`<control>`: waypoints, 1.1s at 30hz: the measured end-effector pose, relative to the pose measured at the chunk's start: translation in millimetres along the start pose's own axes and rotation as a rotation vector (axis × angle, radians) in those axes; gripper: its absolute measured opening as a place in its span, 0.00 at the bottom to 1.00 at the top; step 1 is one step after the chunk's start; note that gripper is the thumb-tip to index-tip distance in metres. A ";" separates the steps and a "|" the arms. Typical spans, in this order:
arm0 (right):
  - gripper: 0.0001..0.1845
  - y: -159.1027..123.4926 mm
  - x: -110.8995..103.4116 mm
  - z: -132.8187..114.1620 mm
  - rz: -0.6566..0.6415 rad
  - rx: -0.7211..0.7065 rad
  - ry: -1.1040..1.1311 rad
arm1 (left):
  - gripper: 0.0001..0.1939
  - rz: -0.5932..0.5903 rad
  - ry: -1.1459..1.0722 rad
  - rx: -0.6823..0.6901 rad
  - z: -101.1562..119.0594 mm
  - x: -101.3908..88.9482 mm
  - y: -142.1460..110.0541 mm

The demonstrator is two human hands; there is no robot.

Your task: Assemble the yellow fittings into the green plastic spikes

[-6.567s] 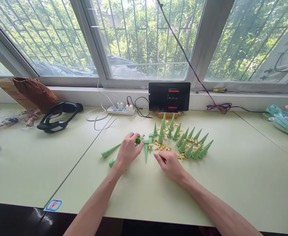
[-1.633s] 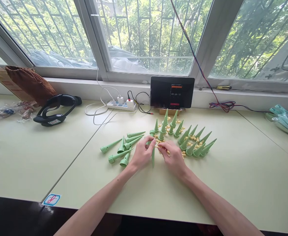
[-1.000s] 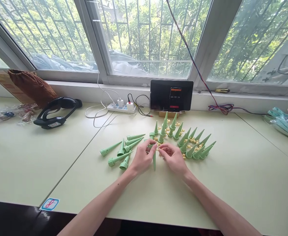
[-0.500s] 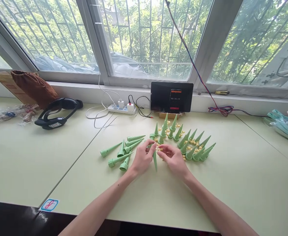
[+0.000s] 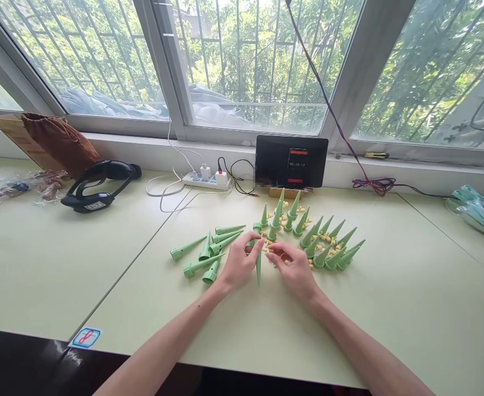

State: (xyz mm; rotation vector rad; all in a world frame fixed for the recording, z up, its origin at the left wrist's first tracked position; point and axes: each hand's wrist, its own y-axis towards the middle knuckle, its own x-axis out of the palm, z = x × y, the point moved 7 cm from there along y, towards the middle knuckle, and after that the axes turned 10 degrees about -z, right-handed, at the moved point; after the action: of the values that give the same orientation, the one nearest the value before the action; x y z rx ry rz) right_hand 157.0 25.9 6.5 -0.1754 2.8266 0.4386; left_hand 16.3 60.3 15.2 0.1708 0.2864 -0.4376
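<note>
My left hand [image 5: 238,265] is closed round the wide end of a green plastic spike [image 5: 258,269], whose tip points toward me. My right hand [image 5: 295,268] pinches a small yellow fitting [image 5: 269,250] right at the spike's wide end. Several green spikes [image 5: 205,254] lie flat to the left of my hands. Further back, several more green spikes [image 5: 313,237] stand upright, with loose yellow fittings [image 5: 326,238] scattered between them.
A dark tablet with a phone [image 5: 291,161] leans on the sill behind the spikes. A power strip [image 5: 207,180] with cables lies left of it. A black headset [image 5: 100,183], a brown bag [image 5: 59,147] and plastic packets [image 5: 477,210] sit at the table's sides.
The pile of flat spikes on the left has grown since the earliest frame. Over the last second both hands stay together at the spike's wide end, shifting only slightly.
</note>
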 end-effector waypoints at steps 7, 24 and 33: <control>0.16 0.9 -2.1 0.9 -0.008 0.021 -0.011 | 0.16 -0.067 0.012 0.031 -1.0 9.0 -1.8; 0.12 -2.2 -7.4 1.2 0.103 0.090 0.087 | 0.22 -0.221 -0.306 -0.068 -1.9 11.8 1.7; 0.13 -2.0 -6.0 0.3 0.067 0.028 -0.032 | 0.20 -0.144 -0.376 -0.106 -5.8 8.5 3.1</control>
State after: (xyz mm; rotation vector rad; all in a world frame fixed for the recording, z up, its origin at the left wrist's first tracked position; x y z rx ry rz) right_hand 163.1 24.6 7.4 -0.0671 2.8126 0.4121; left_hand 23.7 61.0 7.5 -0.0378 -0.0485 -0.5857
